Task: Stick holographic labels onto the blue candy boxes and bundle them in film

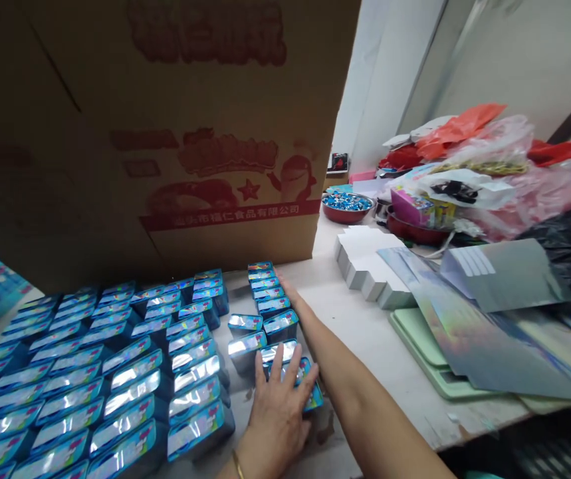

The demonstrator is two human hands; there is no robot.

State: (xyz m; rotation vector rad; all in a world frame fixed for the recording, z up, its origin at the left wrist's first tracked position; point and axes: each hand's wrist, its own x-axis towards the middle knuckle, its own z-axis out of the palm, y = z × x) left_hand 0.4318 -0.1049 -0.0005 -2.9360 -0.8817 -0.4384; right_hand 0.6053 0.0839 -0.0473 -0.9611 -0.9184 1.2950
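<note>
From the head view, our left hand (278, 406) lies flat, fingers spread, on the small shiny blue foil-topped boxes (285, 356) at the near end of a short row on the pale worktable (359, 319). Our right hand (285, 287) stretches along the row's far side, touching it; its fingers are mostly hidden, so we cannot tell their grip. A large brown cardboard carton (165, 133) stands behind.
</note>
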